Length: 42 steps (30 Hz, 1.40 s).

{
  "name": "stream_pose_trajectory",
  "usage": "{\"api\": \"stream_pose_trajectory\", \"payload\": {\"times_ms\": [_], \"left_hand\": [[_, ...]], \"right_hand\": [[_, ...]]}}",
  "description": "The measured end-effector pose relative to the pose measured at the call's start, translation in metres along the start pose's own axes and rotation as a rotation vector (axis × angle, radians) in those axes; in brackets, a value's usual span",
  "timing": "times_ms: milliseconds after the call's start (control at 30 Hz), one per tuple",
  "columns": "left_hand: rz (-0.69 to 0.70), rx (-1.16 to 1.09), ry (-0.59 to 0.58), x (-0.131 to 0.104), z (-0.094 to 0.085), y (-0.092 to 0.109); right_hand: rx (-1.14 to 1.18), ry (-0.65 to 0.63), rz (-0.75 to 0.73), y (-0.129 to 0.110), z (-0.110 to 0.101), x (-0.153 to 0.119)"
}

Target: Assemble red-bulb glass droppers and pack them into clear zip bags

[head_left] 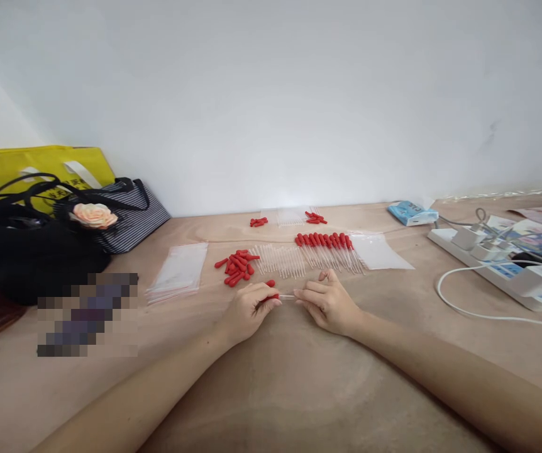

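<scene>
My left hand [251, 309] pinches a red rubber bulb [273, 296] at the middle of the table. My right hand [326, 303] grips a thin clear tube [287, 296], whose left end meets the bulb. How far the tube sits inside the bulb is hidden by my fingers. Another red bulb lies just behind my left fingers. Beyond that hand is a pile of loose red bulbs [237, 267]. Several bare clear tubes [280, 260] lie in a row behind both hands. To their right rests a row of droppers [325, 241] with red bulbs on clear tubes.
Clear plastic bags lie in a left stack [179, 269] and a right stack [379, 250]. Further back are small groups of bulbs and tubes. A white power strip [492, 267] with chargers and cables occupies the right. Bags, including a striped one [134, 217], stand at left.
</scene>
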<state>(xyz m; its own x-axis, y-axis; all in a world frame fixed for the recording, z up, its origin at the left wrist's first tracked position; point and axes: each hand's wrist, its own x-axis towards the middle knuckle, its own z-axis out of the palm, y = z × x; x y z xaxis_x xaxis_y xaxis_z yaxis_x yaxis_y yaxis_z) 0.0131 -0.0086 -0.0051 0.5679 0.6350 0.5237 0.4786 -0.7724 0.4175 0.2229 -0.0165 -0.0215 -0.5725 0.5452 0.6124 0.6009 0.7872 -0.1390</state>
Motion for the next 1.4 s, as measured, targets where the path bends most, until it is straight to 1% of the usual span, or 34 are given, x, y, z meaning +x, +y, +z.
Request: {"api": "stream_pose_trajectory", "payload": {"times_ms": [167, 333, 700, 833, 1067, 1200, 1400], "left_hand": [[0.069, 0.085, -0.030, -0.002, 0.000, 0.001], [0.146, 0.123, -0.054, -0.003, 0.002, 0.001], [0.163, 0.116, -0.080, -0.004, 0.003, 0.002], [0.186, 0.128, -0.082, -0.003, 0.003, 0.003], [0.215, 0.155, -0.059, -0.002, 0.004, 0.003], [0.202, 0.148, -0.068, -0.002, 0.005, 0.002], [0.190, 0.123, -0.081, -0.002, 0.005, 0.004]], "right_hand": [[-0.070, 0.052, -0.099, 0.002, -0.001, 0.001], [-0.135, 0.047, -0.166, 0.005, 0.000, 0.000], [-0.155, -0.043, -0.157, 0.004, 0.001, -0.002], [-0.091, -0.112, -0.090, 0.001, -0.002, -0.001], [0.090, -0.304, 0.096, -0.007, -0.012, 0.009], [0.120, -0.322, 0.153, -0.011, -0.011, 0.012], [0.149, -0.337, 0.189, -0.014, -0.006, 0.014]]}}
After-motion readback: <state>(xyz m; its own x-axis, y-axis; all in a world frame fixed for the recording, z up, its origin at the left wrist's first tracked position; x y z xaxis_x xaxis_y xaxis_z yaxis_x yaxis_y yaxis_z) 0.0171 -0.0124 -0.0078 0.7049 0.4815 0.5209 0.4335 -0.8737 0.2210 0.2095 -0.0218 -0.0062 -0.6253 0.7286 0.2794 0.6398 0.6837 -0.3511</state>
